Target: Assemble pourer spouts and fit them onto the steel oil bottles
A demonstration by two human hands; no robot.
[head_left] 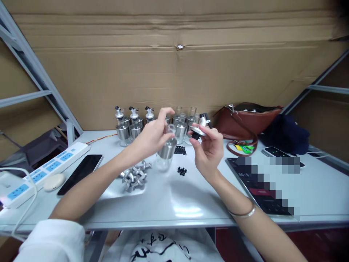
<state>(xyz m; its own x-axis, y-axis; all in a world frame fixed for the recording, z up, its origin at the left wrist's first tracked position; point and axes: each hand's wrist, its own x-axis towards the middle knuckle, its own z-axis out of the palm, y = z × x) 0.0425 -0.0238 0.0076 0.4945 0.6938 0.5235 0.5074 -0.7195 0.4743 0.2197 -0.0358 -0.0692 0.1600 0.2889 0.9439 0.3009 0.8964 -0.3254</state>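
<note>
My left hand point(154, 136) is closed around a small glass bottle with a steel collar point(167, 151), held just above the white table point(177, 203). My right hand point(208, 147) pinches a steel pourer cap with a black stopper point(200, 127), a little to the right of the bottle's open mouth. Several loose steel pourer spouts point(135, 176) lie in a pile under my left wrist. Small black plugs sit in a cluster point(181, 170) and in a row point(180, 150) near the bottle. Behind my hands stand several bottles, some with caps fitted point(133, 125).
A power strip point(43, 171), a black phone point(80, 173) and a round white puck point(53, 181) lie at the left. A brown bag point(245, 122), a dark cloth point(286, 136), a phone point(275, 151) and a dark tablet point(256, 182) are at the right. Cardboard walls the back.
</note>
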